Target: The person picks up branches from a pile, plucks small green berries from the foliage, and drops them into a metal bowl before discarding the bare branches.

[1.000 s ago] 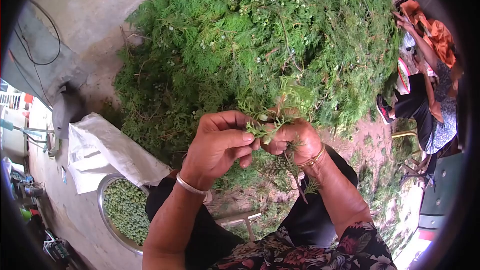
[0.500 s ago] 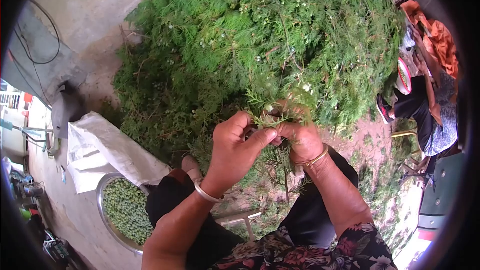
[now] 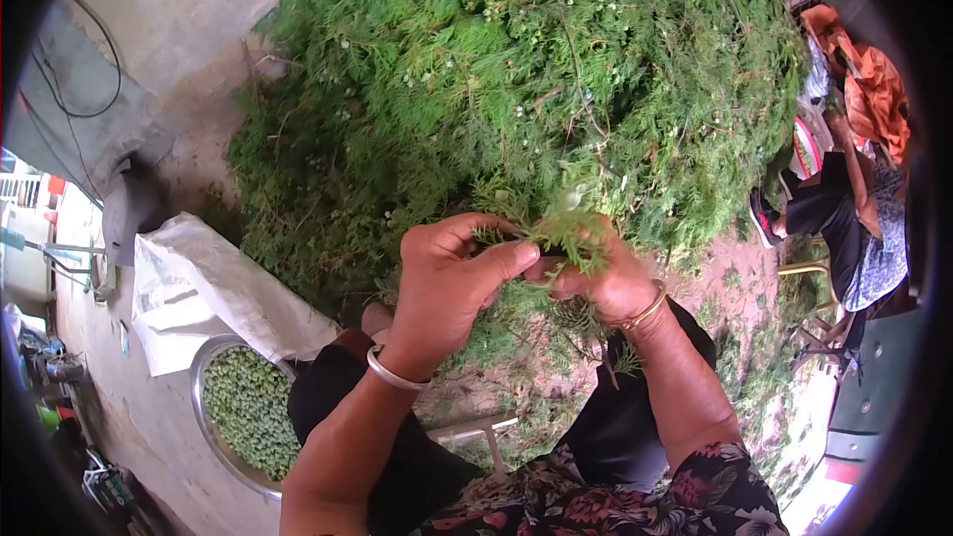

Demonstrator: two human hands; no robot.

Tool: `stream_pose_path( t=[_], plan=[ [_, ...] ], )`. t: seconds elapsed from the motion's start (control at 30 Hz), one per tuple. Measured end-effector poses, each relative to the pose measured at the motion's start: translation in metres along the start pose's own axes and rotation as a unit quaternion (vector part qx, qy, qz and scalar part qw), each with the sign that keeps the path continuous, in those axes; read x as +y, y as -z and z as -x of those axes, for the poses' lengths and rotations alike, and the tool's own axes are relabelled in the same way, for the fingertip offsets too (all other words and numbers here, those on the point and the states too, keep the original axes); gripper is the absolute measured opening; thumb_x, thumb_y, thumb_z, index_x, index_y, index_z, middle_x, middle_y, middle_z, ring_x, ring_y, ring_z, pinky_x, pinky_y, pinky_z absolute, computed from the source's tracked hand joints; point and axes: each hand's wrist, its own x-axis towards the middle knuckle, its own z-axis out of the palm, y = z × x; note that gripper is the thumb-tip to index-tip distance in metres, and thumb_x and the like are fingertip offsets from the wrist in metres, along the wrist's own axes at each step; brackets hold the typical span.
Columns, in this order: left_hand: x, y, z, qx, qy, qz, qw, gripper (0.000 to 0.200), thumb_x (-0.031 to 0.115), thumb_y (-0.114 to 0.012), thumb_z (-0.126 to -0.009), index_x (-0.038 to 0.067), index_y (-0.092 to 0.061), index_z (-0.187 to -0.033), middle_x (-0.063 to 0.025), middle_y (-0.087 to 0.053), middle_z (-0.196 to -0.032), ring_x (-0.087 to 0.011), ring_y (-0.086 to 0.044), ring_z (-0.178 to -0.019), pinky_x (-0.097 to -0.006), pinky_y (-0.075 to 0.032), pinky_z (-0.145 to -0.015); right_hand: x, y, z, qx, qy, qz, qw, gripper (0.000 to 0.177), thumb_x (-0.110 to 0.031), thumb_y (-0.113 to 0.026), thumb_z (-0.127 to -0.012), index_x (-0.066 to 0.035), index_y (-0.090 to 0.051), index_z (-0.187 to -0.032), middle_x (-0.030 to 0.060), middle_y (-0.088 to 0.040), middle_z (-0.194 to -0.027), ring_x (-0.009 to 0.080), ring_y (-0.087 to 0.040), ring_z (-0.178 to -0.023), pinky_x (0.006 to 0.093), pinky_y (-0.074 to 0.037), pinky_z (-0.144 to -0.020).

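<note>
A green conifer sprig [image 3: 571,236] with scaly leaves is between my hands, over my lap. My left hand [image 3: 452,283], a pale bangle at its wrist, pinches the sprig with thumb and forefinger. My right hand [image 3: 608,278], with a gold bangle, closes round the sprig's other side; leaves cover part of its fingers. Some of the sprig dangles below the right palm. Just beyond both hands rises a large heap of cut conifer branches [image 3: 516,89], dotted with small pale green cones.
A metal basin [image 3: 199,392] full of green cones stands at the lower left, beside a white sack [image 3: 213,283]. Cables [image 3: 94,114] lie at upper left. At right another person [image 3: 859,208] sits near a red-rimmed bowl [image 3: 806,151] and orange cloth [image 3: 869,79].
My left hand has shifted slightly left and its wrist has turned. The sprig has moved with my hands, its hanging part now further right. The other person's arm has moved a little.
</note>
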Motion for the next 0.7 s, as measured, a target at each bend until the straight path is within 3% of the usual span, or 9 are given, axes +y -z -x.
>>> stream_pose_path(
  t=[0.13,0.23,0.3,0.4,0.47,0.57,0.63,0.67,0.7],
  plan=[
    [-0.007,0.011,-0.006,-0.014,-0.056,-0.115,0.992,0.011,-0.001,-0.064,-0.079,-0.005,-0.059,-0.087,0.0003,-0.054,-0.061,-0.0021,-0.043,-0.048,-0.0189,-0.034,-0.042,0.001,-0.001,-0.003,-0.02,-0.101,0.012,0.995,0.021,0.003,-0.061,-0.076,0.002,-0.065,-0.096,-0.0017,-0.06,-0.072,0.0021,-0.048,-0.059,0.0203,-0.04,-0.052],
    [0.0,0.017,-0.005,-0.028,-0.084,-0.177,0.98,0.008,-0.002,-0.063,-0.079,-0.004,-0.06,-0.086,0.0012,-0.053,-0.06,-0.0025,-0.043,-0.048,-0.0194,-0.034,-0.042,0.003,-0.006,-0.003,0.07,-0.026,0.071,0.995,0.02,0.004,-0.06,-0.076,0.002,-0.065,-0.095,-0.0014,-0.06,-0.071,0.0016,-0.048,-0.059,0.0195,-0.039,-0.05],
    [0.002,0.019,-0.003,-0.089,-0.075,-0.199,0.973,0.005,-0.002,-0.062,-0.078,-0.003,-0.06,-0.082,0.0019,-0.051,-0.059,-0.0037,-0.043,-0.048,-0.02,-0.033,-0.042,0.004,-0.004,-0.004,0.098,-0.04,0.067,0.992,0.021,0.006,-0.058,-0.076,0.003,-0.064,-0.095,-0.0007,-0.06,-0.07,0.0021,-0.048,-0.057,0.0193,-0.038,-0.048],
    [0.011,0.007,0.003,-0.073,0.034,-0.086,0.993,0.003,-0.001,-0.062,-0.078,-0.003,-0.06,-0.08,0.0022,-0.05,-0.059,-0.005,-0.043,-0.048,-0.021,-0.034,-0.042,0.006,-0.006,-0.006,0.118,-0.088,-0.026,0.989,0.023,0.008,-0.055,-0.075,0.004,-0.063,-0.096,0.0008,-0.06,-0.07,0.0038,-0.048,-0.052,0.0207,-0.036,-0.045],
    [0.003,0.006,0.002,-0.074,0.032,-0.093,0.992,0.004,-0.001,-0.062,-0.078,-0.003,-0.059,-0.08,0.0016,-0.05,-0.059,-0.0055,-0.043,-0.047,-0.0216,-0.034,-0.042,0.004,-0.012,-0.006,0.14,-0.098,-0.095,0.981,0.024,0.009,-0.054,-0.074,0.005,-0.062,-0.096,0.0017,-0.06,-0.07,0.0049,-0.047,-0.049,0.022,-0.036,-0.043],
    [0.001,0.003,0.002,-0.078,0.027,-0.082,0.993,0.006,0.001,-0.062,-0.079,-0.004,-0.059,-0.08,0.0,-0.051,-0.058,-0.0056,-0.044,-0.048,-0.0222,-0.035,-0.042,-0.004,-0.016,-0.007,0.204,-0.155,-0.152,0.955,0.016,0.001,-0.06,-0.079,0.004,-0.06,-0.095,-0.0003,-0.054,-0.06,0.0061,-0.041,-0.043,0.0235,-0.031,-0.039],
    [0.006,0.003,0.003,-0.121,0.043,-0.129,0.983,0.005,0.0,-0.061,-0.079,-0.004,-0.059,-0.079,-0.0038,-0.055,-0.061,-0.0073,-0.047,-0.049,-0.0229,-0.037,-0.044,0.001,-0.004,-0.005,0.086,-0.165,-0.259,0.948,0.021,-0.016,-0.065,-0.084,0.002,-0.057,-0.091,-0.0036,-0.043,-0.05,0.0066,-0.037,-0.041,0.0237,-0.027,-0.037],
    [0.004,0.004,0.003,-0.121,0.043,-0.127,0.983,0.005,0.0,-0.061,-0.079,-0.004,-0.059,-0.079,-0.0038,-0.055,-0.061,-0.0073,-0.047,-0.049,-0.0229,-0.037,-0.044,0.0,-0.001,-0.005,0.075,-0.175,-0.253,0.949,0.035,-0.035,-0.064,-0.085,-0.002,-0.053,-0.079,-0.006,-0.031,-0.045,0.0071,-0.032,-0.039,0.0227,-0.024,-0.038],
    [0.0,0.004,0.004,-0.134,0.06,-0.043,0.988,0.005,0.001,-0.059,-0.08,-0.005,-0.059,-0.08,-0.0063,-0.057,-0.064,-0.009,-0.049,-0.051,-0.0236,-0.039,-0.045,0.0,0.002,-0.005,0.076,-0.176,-0.251,0.949,0.035,-0.035,-0.064,-0.085,-0.002,-0.053,-0.079,-0.006,-0.031,-0.045,0.0071,-0.032,-0.039,0.0227,-0.024,-0.038]
  ],
)
